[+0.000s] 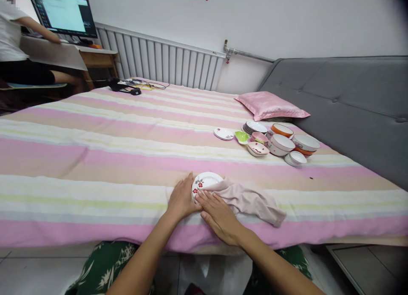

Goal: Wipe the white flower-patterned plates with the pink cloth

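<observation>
A white plate with red flowers and grey leaves [208, 178] lies on the bed near its front edge. My left hand [182, 199] holds the plate by its left rim, thumb toward me and fingers along the far side. A pale pink cloth [245, 197] covers the plate's right part and trails off to the right over the bedsheet. My right hand [219, 214] presses the cloth against the plate, its fingers close together and pointing up-left. Both hands nearly meet at the near rim, whose lower part they hide.
Beyond, to the right, stand a flat plate [224, 134], stacked plates [256, 127], a green leaf-shaped dish [242, 137], and several bowls [281, 143]. A pink pillow [270, 105] lies behind them. Black gear with cables [123, 86] rests at the far left; a person [12, 31] sits at a desk.
</observation>
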### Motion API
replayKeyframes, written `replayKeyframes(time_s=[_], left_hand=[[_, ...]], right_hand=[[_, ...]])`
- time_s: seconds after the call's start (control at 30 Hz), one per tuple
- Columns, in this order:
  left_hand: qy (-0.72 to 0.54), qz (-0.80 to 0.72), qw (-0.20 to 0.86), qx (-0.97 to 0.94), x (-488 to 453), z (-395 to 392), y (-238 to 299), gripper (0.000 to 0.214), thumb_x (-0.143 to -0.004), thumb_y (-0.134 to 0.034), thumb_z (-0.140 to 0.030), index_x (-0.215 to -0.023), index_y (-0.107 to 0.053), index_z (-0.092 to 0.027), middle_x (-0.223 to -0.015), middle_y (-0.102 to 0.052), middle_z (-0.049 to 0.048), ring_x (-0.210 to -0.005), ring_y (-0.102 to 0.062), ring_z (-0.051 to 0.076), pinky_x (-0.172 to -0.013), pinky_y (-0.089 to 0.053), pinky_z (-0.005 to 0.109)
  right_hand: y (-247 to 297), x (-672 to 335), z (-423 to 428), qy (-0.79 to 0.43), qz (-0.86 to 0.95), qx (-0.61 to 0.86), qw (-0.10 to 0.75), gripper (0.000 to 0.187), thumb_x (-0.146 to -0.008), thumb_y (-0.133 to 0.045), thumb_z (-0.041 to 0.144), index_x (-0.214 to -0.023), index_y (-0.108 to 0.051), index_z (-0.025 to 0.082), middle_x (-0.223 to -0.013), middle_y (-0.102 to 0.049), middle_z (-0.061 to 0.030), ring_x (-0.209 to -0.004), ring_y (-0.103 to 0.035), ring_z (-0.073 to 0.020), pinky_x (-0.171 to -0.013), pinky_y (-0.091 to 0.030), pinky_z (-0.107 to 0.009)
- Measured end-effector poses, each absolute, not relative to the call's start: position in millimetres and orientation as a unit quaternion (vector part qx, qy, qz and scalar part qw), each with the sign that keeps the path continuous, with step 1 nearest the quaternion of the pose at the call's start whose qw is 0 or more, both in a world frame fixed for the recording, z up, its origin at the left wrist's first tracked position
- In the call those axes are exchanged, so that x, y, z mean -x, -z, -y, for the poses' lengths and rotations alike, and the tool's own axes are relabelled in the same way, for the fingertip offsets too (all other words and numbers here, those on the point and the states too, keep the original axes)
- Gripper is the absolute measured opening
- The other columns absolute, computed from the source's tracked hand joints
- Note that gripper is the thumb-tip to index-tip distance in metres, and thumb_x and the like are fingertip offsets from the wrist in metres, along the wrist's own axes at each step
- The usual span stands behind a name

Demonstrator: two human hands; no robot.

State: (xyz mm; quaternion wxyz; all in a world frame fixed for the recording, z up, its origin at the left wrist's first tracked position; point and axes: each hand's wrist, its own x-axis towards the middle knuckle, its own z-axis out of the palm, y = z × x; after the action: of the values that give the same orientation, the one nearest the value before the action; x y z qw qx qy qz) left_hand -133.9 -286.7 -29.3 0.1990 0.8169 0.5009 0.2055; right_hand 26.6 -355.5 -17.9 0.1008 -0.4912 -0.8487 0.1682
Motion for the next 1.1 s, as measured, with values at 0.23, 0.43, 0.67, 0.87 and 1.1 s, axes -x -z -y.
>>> replayKeyframes(time_s=[0.23, 0.43, 0.67, 0.87, 1.1], left_hand=[[-0.194, -0.51, 0.2, -0.814, 133.1, 287.4, 28.0, 0.098, -0.053, -0.064, -0.028, -0.136, -0.019, -0.003, -0.134, -0.041, 0.0186, -0.122, -0.038, 0.028, -0.104, -0.026, 0.039], [-0.199, -0.509, 0.208, -0.811, 134.3, 287.6, 29.1, 0.102, -0.052, -0.068, -0.03, -0.136, -0.017, -0.004, -0.131, -0.045, 0.0182, -0.123, -0.038, 0.028, -0.103, -0.025, 0.04], [-0.21, -0.503, 0.209, -0.812, 134.8, 287.1, 30.2, 0.111, -0.049, -0.071, -0.049, -0.137, -0.017, -0.007, -0.131, -0.044, 0.0183, -0.122, -0.038, 0.032, -0.101, -0.028, 0.043], [-0.202, -0.511, 0.218, -0.807, 134.7, 287.3, 28.4, 0.116, -0.045, -0.074, -0.047, -0.137, -0.016, -0.007, -0.132, -0.043, 0.0182, -0.122, -0.038, 0.033, -0.1, -0.029, 0.044], [-0.208, -0.511, 0.22, -0.804, 134.0, 288.2, 27.4, 0.113, -0.046, -0.074, -0.043, -0.137, -0.017, -0.008, -0.131, -0.045, 0.0181, -0.12, -0.039, 0.033, -0.099, -0.03, 0.044]], right_hand=[[17.5, -23.1, 351.7, -0.165, 0.848, 0.492, 0.103, 0.047, -0.093, -0.021, 0.038, -0.138, -0.024, 0.024, -0.144, -0.024, -0.0005, -0.134, -0.018, -0.0161, -0.11, -0.016, -0.04], [18.5, -23.2, 349.7, -0.169, 0.844, 0.49, 0.134, 0.044, -0.093, -0.023, 0.033, -0.136, -0.03, 0.024, -0.142, -0.03, -0.0012, -0.133, -0.021, -0.0163, -0.109, -0.019, -0.041], [30.9, -23.9, 336.6, -0.192, 0.798, 0.51, 0.257, 0.033, -0.087, -0.04, 0.018, -0.115, -0.057, 0.024, -0.123, -0.055, -0.0039, -0.12, -0.044, -0.0174, -0.101, -0.034, -0.037], [37.9, -25.9, 330.3, -0.227, 0.759, 0.524, 0.311, 0.025, -0.08, -0.053, 0.015, -0.097, -0.067, 0.027, -0.107, -0.065, -0.0006, -0.108, -0.056, -0.0172, -0.09, -0.045, -0.031], [33.1, -21.1, 327.9, -0.215, 0.759, 0.535, 0.302, 0.022, -0.077, -0.057, 0.013, -0.09, -0.069, 0.027, -0.105, -0.066, 0.0024, -0.106, -0.057, -0.0141, -0.089, -0.045, -0.026]])
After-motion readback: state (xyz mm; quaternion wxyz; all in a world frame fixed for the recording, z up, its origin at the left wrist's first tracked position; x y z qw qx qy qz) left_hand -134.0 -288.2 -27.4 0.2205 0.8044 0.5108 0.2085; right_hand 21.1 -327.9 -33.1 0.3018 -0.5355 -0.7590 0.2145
